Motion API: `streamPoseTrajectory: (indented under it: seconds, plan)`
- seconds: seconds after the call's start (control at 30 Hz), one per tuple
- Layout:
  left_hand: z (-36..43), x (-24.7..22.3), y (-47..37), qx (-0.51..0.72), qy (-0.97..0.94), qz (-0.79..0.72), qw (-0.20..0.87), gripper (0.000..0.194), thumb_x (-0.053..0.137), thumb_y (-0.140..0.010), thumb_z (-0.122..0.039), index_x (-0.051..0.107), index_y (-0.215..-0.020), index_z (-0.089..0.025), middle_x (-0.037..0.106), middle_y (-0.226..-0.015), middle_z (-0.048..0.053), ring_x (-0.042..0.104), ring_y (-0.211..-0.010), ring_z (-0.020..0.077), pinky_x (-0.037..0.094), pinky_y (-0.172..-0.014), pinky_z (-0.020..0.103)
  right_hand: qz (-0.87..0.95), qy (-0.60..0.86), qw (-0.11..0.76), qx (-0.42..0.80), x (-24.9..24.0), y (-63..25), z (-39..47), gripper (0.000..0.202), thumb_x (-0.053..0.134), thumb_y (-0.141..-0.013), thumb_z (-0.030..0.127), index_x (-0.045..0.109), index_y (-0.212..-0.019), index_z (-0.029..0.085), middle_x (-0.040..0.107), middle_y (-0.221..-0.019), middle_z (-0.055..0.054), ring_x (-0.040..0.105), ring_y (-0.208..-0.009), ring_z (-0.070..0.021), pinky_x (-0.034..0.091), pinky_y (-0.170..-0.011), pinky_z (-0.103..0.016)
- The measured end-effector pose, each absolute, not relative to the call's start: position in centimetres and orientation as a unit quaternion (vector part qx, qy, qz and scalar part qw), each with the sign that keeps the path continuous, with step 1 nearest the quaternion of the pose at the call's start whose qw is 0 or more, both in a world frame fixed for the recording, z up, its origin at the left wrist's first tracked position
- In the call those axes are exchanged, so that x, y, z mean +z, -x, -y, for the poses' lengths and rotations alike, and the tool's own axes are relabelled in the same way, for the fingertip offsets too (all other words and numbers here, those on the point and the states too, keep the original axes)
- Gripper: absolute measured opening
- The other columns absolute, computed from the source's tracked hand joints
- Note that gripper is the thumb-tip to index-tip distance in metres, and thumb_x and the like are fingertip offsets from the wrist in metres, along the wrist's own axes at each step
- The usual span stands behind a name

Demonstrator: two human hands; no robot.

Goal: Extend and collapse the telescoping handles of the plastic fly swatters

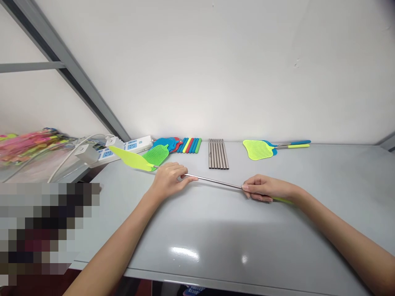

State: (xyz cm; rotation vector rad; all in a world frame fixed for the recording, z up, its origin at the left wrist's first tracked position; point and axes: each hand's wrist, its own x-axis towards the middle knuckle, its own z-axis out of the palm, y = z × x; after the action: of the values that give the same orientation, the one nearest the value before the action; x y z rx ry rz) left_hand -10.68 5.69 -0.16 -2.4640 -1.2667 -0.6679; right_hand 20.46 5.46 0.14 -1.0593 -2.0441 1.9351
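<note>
While the yellow fly swatter (pixel 212 181) is held over the grey table (pixel 197 211), my left hand (pixel 169 179) grips near its head (pixel 132 159), my right hand (pixel 261 188) toward the handle (pixel 284 200); I judge this shaft-adjusting, next needing steady alignment.

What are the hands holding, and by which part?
Yellow fly swatter: left hand on the metal rod near the flap, right hand where the rod meets the handle.
</note>
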Motion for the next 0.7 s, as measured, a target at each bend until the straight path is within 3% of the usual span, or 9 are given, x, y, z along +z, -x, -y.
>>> streamPoseTrajectory:
  seconds: [0.37,0.53,0.7]
  plan:
    - [-5.7,-0.5,10.1,-0.199,0.874,0.416,0.154,0.027,0.046,-0.081,-0.035,0.054,-0.062,-0.017,0.053,-0.054,-0.001,0.043,-0.053,0.0116,0.028,-0.053,0.025,0.655,0.383,0.084,0.647,0.3,-20.5,-5.4,0.034,0.046,-0.079,0.043,0.056,-0.071,0.011,0.05,-0.063,-0.002,0.048,-0.052,-0.0093,0.04,-0.051,-0.023]
    - [-5.6,-0.8,9.8,-0.187,0.882,0.421,0.102,0.022,0.04,-0.085,-0.031,0.059,-0.08,-0.02,0.058,-0.065,0.001,0.048,-0.059,0.0123,0.032,-0.056,0.024,0.641,0.373,0.092,0.664,-0.1,-20.4,-5.4,0.035,0.047,-0.079,0.041,0.059,-0.079,0.009,0.048,-0.06,-0.001,0.035,-0.042,-0.0042,0.028,-0.041,-0.021]
    - [-5.4,-0.8,9.6,-0.189,0.884,0.419,0.089,0.024,0.039,-0.085,-0.029,0.059,-0.08,-0.019,0.058,-0.066,0.002,0.049,-0.059,0.0126,0.033,-0.057,0.024,0.651,0.383,0.086,0.65,0.3,-20.3,-5.3,0.035,0.048,-0.078,0.042,0.061,-0.084,0.01,0.033,-0.051,0.005,0.024,-0.042,-0.0044,0.017,-0.04,-0.021]
